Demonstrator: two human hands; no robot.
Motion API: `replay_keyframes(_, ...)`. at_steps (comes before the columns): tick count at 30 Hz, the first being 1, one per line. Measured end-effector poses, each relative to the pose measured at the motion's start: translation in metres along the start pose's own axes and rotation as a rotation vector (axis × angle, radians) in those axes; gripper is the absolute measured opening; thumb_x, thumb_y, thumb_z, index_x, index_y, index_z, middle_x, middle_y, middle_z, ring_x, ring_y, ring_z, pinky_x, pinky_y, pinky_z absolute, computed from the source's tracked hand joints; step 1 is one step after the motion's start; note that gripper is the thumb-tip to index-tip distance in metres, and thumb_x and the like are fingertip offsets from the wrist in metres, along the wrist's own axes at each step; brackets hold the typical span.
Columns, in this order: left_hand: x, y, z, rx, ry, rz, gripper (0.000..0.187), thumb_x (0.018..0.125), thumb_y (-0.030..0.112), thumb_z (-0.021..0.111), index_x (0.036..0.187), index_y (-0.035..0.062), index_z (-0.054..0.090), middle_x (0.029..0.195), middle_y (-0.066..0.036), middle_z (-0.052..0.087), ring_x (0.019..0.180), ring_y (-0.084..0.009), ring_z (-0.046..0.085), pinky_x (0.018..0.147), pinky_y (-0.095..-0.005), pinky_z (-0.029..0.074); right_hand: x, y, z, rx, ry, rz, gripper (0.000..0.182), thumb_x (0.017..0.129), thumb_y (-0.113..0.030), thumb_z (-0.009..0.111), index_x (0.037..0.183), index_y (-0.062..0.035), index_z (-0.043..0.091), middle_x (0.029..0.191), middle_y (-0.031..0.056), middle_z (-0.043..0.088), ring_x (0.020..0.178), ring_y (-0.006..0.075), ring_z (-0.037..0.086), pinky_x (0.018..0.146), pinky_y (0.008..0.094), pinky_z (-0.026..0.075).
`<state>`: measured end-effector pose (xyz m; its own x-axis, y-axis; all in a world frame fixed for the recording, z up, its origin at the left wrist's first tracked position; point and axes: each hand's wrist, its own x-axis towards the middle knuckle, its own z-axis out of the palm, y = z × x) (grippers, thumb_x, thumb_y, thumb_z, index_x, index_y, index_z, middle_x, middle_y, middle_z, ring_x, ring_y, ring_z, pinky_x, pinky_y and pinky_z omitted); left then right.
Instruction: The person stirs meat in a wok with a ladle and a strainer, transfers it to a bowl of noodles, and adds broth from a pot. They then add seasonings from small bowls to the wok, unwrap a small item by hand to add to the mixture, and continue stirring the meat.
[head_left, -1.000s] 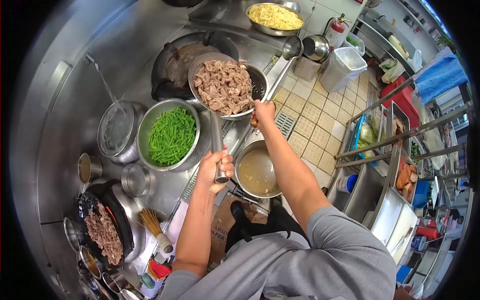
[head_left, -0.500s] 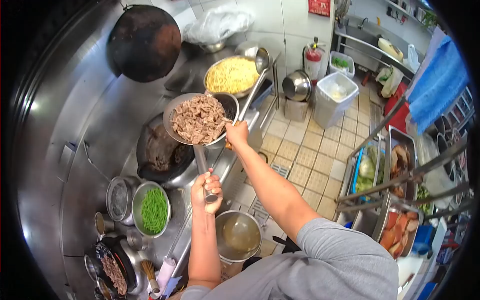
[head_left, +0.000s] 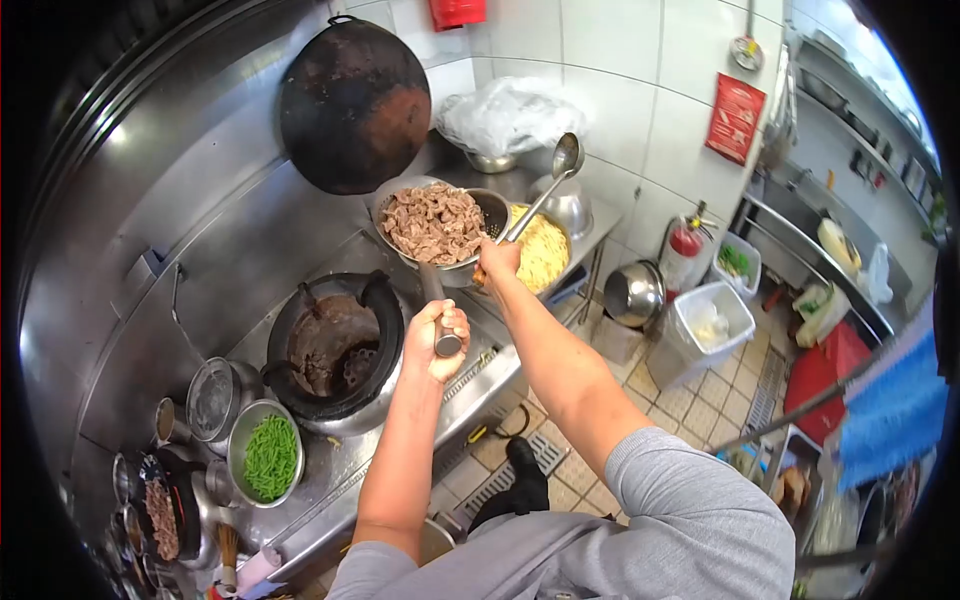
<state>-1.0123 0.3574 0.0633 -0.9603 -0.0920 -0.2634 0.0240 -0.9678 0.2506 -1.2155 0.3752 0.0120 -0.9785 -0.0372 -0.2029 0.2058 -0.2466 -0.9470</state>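
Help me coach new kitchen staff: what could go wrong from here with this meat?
The meat is heaped in the strainer, so a tilt might spill some. The left grip holds the handle near its end, so the weight could twist it. The ladle in the right grip appears close to the noodles, so a careless swing might scatter some.

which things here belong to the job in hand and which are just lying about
In the job:
- strainer, held by the left hand
- meat, in the strainer
- ladle, held by the right hand

Probably just lying about, untouched:
- beans
- wok, against the wall
- extinguisher
- blue cloth
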Motion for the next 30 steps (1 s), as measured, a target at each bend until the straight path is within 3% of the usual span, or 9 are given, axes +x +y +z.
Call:
replay_keyframes(2,0.030,0.016,-0.007,-0.040,0.009,-0.013,0.011,0.088,0.010,0.051,0.079,0.0034,0.051,0.063,0.001,0.048,0.051,-0.0062,0.050,0.047,-0.0230,0.045,0.040,0.002,0.030,0.014,-0.034,-0.003,0.022,0.079,-0.010,0.064,0.064,0.0019,0.055,0.050,0.0077,0.053,0.035,0.0167,0.049,0.034,0.0318,0.039)
replay_keyframes(6,0.111,0.057,-0.006,0.006,0.024,0.050,0.010,0.089,0.011,0.051,0.082,0.0041,0.051,0.064,0.002,0.048,0.051,-0.0062,0.049,0.047,-0.0224,0.044,0.120,0.026,0.082,-0.004,-0.108,-0.070,0.019,0.078,-0.010,0.064,0.066,0.0021,0.057,0.052,0.0098,0.056,0.035,0.0182,0.050,0.034,0.0326,0.039)
replay_keyframes(9,0.153,0.065,0.004,-0.045,0.027,0.101,0.006,0.089,0.009,0.052,0.087,0.0031,0.052,0.068,0.001,0.050,0.053,-0.0059,0.050,0.050,-0.0219,0.045,0.171,0.033,0.107,-0.010,-0.169,0.011,0.034,0.075,-0.012,0.066,0.093,0.0068,0.044,0.065,0.0172,0.058,0.041,0.0227,0.056,0.037,0.0359,0.044)
replay_keyframes(13,0.209,0.050,0.000,-0.019,0.113,0.251,0.009,0.089,0.010,0.054,0.085,0.0100,0.045,0.067,0.003,0.048,0.055,-0.0060,0.047,0.052,-0.0230,0.041,0.203,0.038,0.120,-0.008,-0.222,0.045,0.030,0.075,-0.010,0.065,0.089,0.0046,0.043,0.065,0.0163,0.056,0.041,0.0229,0.054,0.036,0.0363,0.042)
replay_keyframes(18,0.272,0.030,0.003,-0.049,0.244,0.409,0.005,0.089,0.010,0.053,0.090,0.0095,0.048,0.069,0.002,0.048,0.055,-0.0072,0.047,0.053,-0.0237,0.041,0.253,0.066,0.135,-0.079,-0.300,0.036,0.029,0.075,-0.011,0.064,0.089,0.0033,0.043,0.072,0.0190,0.057,0.044,0.0253,0.055,0.039,0.0377,0.044)
replay_keyframes(22,0.318,0.024,0.016,-0.062,0.298,0.511,0.005,0.090,0.011,0.052,0.088,0.0099,0.047,0.067,0.003,0.047,0.055,-0.0060,0.047,0.053,-0.0226,0.041,0.290,0.085,0.153,-0.192,-0.308,0.069,0.030,0.074,-0.012,0.065,0.090,0.0037,0.045,0.078,0.0219,0.060,0.049,0.0295,0.061,0.049,0.0389,0.049)
replay_keyframes(25,0.349,0.023,0.023,-0.191,0.308,0.508,0.006,0.088,0.009,0.054,0.084,0.0098,0.051,0.066,0.004,0.049,0.053,-0.0050,0.048,0.050,-0.0205,0.043,0.312,0.089,0.150,-0.368,-0.291,0.013,0.033,0.075,-0.014,0.065,0.094,0.0045,0.046,0.084,0.0247,0.061,0.064,0.0353,0.064,0.060,0.0418,0.051)
replay_keyframes(27,0.370,0.019,0.025,-0.170,0.340,0.555,0.006,0.088,0.009,0.054,0.083,0.0095,0.050,0.066,0.004,0.049,0.053,-0.0050,0.048,0.050,-0.0204,0.043,0.312,0.061,0.140,-0.306,-0.400,0.205,0.038,0.074,-0.017,0.066,0.098,0.0050,0.047,0.090,0.0272,0.061,0.081,0.0417,0.063,0.075,0.0446,0.049)
replay_keyframes(30,0.395,0.012,0.030,-0.163,0.392,0.592,0.008,0.088,0.009,0.053,0.081,0.0089,0.049,0.065,0.004,0.049,0.053,-0.0051,0.048,0.051,-0.0202,0.044,0.335,0.106,0.149,-0.387,-0.395,0.139,0.043,0.074,-0.020,0.066,0.104,0.0053,0.047,0.095,0.0284,0.061,0.094,0.0451,0.059,0.085,0.0459,0.045)
